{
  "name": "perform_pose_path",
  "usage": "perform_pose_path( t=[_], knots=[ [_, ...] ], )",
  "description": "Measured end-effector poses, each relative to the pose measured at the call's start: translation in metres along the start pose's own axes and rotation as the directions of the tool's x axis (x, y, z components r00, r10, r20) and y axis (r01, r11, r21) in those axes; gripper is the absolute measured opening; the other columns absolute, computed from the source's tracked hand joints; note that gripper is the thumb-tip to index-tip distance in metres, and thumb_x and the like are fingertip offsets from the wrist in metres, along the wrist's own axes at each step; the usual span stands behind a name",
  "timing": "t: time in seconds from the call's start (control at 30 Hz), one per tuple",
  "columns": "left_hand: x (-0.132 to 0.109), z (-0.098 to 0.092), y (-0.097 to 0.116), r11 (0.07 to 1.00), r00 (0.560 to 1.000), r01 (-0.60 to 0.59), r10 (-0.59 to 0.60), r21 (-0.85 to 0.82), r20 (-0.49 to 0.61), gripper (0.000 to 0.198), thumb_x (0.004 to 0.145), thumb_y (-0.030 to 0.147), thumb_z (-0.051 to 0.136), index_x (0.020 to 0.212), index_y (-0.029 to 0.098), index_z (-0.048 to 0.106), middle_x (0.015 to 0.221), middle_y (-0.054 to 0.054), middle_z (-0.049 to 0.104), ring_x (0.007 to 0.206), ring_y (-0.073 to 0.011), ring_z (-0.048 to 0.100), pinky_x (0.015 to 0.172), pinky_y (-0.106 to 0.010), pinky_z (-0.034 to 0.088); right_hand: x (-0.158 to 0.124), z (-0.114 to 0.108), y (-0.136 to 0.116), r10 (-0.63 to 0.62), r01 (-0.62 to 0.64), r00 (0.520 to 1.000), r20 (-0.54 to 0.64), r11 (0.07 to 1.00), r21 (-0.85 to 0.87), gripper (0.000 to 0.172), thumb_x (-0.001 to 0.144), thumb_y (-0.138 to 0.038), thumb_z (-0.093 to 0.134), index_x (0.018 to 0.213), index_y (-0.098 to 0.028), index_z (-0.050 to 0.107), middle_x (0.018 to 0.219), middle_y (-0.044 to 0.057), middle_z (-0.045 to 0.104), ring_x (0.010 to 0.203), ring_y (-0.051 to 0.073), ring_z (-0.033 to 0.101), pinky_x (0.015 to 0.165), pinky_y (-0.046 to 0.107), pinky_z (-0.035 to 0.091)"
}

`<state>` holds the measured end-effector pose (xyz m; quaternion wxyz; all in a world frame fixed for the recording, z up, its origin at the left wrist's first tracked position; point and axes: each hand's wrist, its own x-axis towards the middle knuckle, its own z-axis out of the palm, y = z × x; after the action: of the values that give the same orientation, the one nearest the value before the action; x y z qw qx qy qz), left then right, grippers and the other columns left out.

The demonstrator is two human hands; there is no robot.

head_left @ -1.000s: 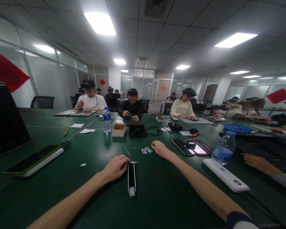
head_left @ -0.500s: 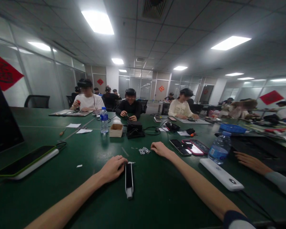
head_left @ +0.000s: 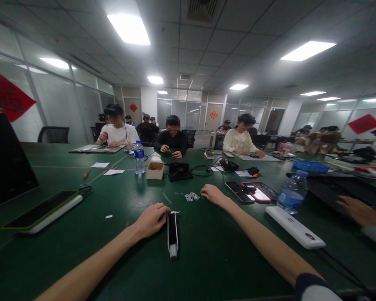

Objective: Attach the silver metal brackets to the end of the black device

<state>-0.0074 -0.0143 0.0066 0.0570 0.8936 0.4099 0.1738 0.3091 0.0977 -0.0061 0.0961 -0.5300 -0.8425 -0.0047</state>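
My left hand point(head_left: 151, 219) rests on the green table point(head_left: 81, 234), fingers curled loosely, its fingertips touching the tip end of a black and white electric screwdriver point(head_left: 173, 234) lying flat. My right hand point(head_left: 212, 194) lies palm down farther out, fingers bent, right beside small silver metal hinges point(head_left: 191, 196). Whether it holds anything is hidden.
A phone on a white power bank point(head_left: 40, 212) lies left. Another power bank point(head_left: 294, 227), a water bottle point(head_left: 292, 193) and phones point(head_left: 252, 192) lie right. A small cardboard box point(head_left: 155, 170), a bottle point(head_left: 139, 157) and a black device point(head_left: 179, 169) stand ahead. A neighbour's hand point(head_left: 359, 210) rests far right. Several people sit opposite.
My hands have hardly moved. The neighbour's hand at the right has drawn back toward the right edge. The view has shifted slightly.
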Motion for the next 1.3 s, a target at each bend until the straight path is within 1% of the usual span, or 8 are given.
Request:
perform_pose_path(
  t=[0.23,0.4,0.67,0.8,0.93,1.03,1.17,1.3],
  knots=[
    [0.001,0.002,-0.001,1.000,1.000,-0.008,0.008,0.009,-0.013,0.027,0.086,0.013,0.046,0.107,0.018,0.063,0.101,-0.007,0.065,0.093,-0.0209,0.059,0.083,-0.033,0.047,-0.002,-0.002,-0.005,-0.005,0.005,1.000,-0.001,0.999,-0.050,0.022,0.091,-0.029,0.053,0.098,-0.020,0.072,0.097,0.010,0.064,0.094,0.021,0.058,0.081,0.026,0.042],
    [0.001,0.003,-0.003,1.000,1.000,-0.012,0.013,0.013,-0.013,0.027,0.087,0.014,0.046,0.108,0.018,0.062,0.100,-0.007,0.064,0.091,-0.0205,0.059,0.081,-0.033,0.047,-0.004,-0.005,-0.013,-0.020,0.019,1.000,-0.004,0.994,-0.105,0.022,0.091,-0.024,0.052,0.096,-0.018,0.072,0.097,0.011,0.063,0.092,0.021,0.059,0.078,0.027,0.043],
    [0.000,0.001,0.000,1.000,1.000,0.007,-0.007,0.017,-0.005,0.025,0.088,0.016,0.046,0.108,0.018,0.061,0.101,-0.007,0.064,0.091,-0.0197,0.058,0.081,-0.031,0.046,-0.006,0.000,-0.011,-0.040,0.037,0.999,-0.033,0.996,-0.083,0.024,0.092,-0.019,0.045,0.095,-0.013,0.068,0.099,0.012,0.061,0.092,0.020,0.058,0.077,0.027,0.043],
    [0.001,0.001,0.000,1.000,1.000,0.003,-0.003,0.023,-0.015,0.026,0.087,0.015,0.046,0.108,0.017,0.061,0.101,-0.007,0.064,0.092,-0.0200,0.058,0.082,-0.031,0.046,-0.007,0.003,-0.010,0.014,-0.017,0.997,-0.070,0.998,-0.054,0.019,0.091,-0.018,0.046,0.092,-0.011,0.064,0.097,0.013,0.061,0.089,0.020,0.057,0.076,0.027,0.043],
    [0.000,0.000,0.000,1.000,1.000,0.013,-0.012,0.025,-0.016,0.027,0.086,0.015,0.047,0.110,0.017,0.060,0.100,-0.007,0.064,0.091,-0.0198,0.058,0.082,-0.031,0.046,-0.008,0.000,-0.016,0.057,-0.060,0.993,-0.099,0.998,-0.024,0.013,0.088,-0.020,0.051,0.085,-0.012,0.061,0.091,0.012,0.060,0.083,0.020,0.055,0.072,0.027,0.043],
    [0.000,-0.002,0.001,1.000,1.000,0.019,-0.019,0.019,-0.009,0.027,0.087,0.017,0.047,0.111,0.017,0.060,0.100,-0.007,0.064,0.090,-0.0199,0.058,0.081,-0.031,0.047,-0.012,-0.003,-0.032,0.025,-0.018,0.986,-0.163,0.999,0.044,0.009,0.085,-0.021,0.053,0.081,-0.014,0.057,0.087,0.009,0.059,0.078,0.017,0.053,0.069,0.026,0.043],
    [0.000,-0.001,0.002,0.999,1.000,0.010,-0.009,0.043,-0.023,0.028,0.085,0.016,0.048,0.110,0.017,0.060,0.097,-0.007,0.064,0.090,-0.0206,0.059,0.081,-0.032,0.046,-0.022,-0.005,-0.071,-0.111,0.154,0.964,-0.243,0.974,0.164,0.006,0.082,-0.017,0.054,0.077,-0.015,0.055,0.082,0.005,0.057,0.074,0.015,0.051,0.069,0.026,0.042],
    [0.000,0.000,0.001,0.998,0.996,0.005,0.000,0.055,-0.093,0.027,0.086,0.019,0.050,0.111,0.018,0.060,0.099,-0.007,0.065,0.093,-0.0214,0.059,0.085,-0.034,0.046,-0.031,-0.005,-0.112,-0.202,0.293,0.932,-0.301,0.907,0.301,0.006,0.082,-0.013,0.053,0.077,-0.016,0.054,0.079,0.003,0.056,0.072,0.014,0.049,0.068,0.026,0.041]
  ],
)
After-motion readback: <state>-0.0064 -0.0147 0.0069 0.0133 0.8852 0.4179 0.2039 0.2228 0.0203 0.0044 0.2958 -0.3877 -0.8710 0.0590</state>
